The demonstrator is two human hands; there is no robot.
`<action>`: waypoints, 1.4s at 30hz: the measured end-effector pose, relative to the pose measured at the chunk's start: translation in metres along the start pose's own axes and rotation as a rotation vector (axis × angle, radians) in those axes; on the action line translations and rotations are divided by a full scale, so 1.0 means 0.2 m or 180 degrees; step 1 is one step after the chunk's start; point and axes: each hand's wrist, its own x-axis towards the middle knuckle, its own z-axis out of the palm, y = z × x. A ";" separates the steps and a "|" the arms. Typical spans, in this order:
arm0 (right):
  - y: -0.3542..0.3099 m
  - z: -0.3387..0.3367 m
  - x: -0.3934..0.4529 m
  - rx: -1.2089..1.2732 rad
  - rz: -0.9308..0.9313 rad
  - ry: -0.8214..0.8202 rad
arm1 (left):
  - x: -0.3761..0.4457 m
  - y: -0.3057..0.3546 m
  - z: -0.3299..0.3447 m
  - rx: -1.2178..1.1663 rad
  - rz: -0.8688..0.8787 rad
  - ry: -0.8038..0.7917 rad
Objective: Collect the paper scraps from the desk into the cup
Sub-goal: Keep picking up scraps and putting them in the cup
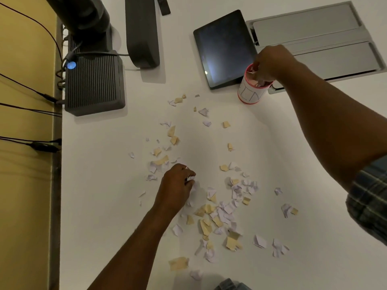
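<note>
While left hand (178, 183) pinches scraps (217, 214) on surface (104, 185), right hand (270, 63) holds paper bits, fingers curled, over cup (250, 91)

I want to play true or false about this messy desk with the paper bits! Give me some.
1. The right hand is over the cup. True.
2. The cup lies tipped over. False: it stands upright.
3. The left hand grips white paper scraps. True.
4. All the scraps are already in the cup. False: many remain scattered on the desk.
5. The tablet shows a bright cartoon. False: its screen is dark.
</note>
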 end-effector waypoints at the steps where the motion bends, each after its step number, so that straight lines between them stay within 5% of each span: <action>1: 0.00 0.01 0.00 -0.0137 0.0001 0.0011 | 0.01 0.01 0.00 -0.0009 -0.0002 -0.0004; 16: -0.06 0.09 0.03 -0.0205 -0.0055 -0.0500 | 0.05 0.09 -0.01 0.0141 0.0076 -0.0121; 27: 0.01 0.20 -0.50 0.1390 0.0095 0.1249 | 0.50 0.50 -0.13 -0.0544 0.0222 -0.0173; 36: -0.25 0.72 -1.13 0.1754 -0.0033 -0.0265 | 1.08 0.95 -0.10 0.0185 0.0910 0.0106; 42: -0.33 0.85 -1.39 0.1535 -0.0367 -0.0483 | 1.28 1.06 0.04 0.0836 0.1177 -0.0031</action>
